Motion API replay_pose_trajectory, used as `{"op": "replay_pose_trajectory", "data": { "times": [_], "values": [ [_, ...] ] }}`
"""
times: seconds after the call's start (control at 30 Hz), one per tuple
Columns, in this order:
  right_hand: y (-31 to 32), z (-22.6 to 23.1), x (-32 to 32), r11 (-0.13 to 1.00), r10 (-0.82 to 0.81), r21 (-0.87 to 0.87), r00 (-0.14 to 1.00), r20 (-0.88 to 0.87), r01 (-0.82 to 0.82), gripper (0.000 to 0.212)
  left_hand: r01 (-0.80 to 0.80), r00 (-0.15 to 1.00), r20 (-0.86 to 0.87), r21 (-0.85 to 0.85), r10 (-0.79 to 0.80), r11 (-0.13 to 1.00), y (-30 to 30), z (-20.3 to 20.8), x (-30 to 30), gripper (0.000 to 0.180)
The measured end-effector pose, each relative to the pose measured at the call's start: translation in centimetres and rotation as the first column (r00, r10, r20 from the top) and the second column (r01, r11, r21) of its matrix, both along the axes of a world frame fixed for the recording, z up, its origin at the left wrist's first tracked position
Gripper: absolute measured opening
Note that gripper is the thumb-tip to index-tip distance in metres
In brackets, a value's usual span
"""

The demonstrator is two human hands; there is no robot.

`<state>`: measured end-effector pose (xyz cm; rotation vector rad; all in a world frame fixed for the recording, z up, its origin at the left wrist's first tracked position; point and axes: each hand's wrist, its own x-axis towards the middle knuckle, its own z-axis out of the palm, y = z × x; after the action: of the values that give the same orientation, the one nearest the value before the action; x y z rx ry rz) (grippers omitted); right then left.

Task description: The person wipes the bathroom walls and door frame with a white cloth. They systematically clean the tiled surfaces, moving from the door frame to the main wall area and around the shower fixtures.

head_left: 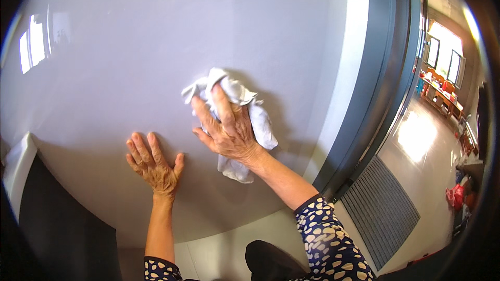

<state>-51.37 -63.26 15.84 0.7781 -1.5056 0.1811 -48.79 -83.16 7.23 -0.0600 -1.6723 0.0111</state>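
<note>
Two bare hands of mine reach up to a glossy pale grey wall (130,78). Under my right hand (232,134) is a white cloth (264,127), crumpled and held against the wall by my palm and outstretched fingers, its folds showing past my fingertips and below my palm. My left hand (158,170) holds nothing; it rests open on the wall, to the left of the cloth and a little lower, fingers spread and pointing up. Dark sleeves (328,234) with cream spots cover my arms. At near left stands a black panel (57,224) with a pale edge. To the right runs a blue-grey door frame (372,73), with a ribbed grey mat (380,211) on the floor beyond it. At far right, a bright window (445,47) lights a room.
</note>
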Motion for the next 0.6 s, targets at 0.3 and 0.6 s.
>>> {"op": "replay_pose_trajectory", "data": {
  "times": [0.3, 0.6],
  "values": [
    [8.1, 4.8, -3.0, 1.000, -0.008, -0.015, 1.000, -0.024, 0.008, 0.064, -0.019, 0.999, -0.034, -0.014, 0.018, 1.000, -0.7, -0.8, -0.9, 0.070],
    [13.6, 9.6, -5.7, 0.768, -0.109, -0.629, 0.992, 0.064, 0.124, 0.066, -0.065, 0.996, -0.068, -0.031, 0.063, 0.997, -0.5, -0.6, -0.8, 0.071]
  ]
}}
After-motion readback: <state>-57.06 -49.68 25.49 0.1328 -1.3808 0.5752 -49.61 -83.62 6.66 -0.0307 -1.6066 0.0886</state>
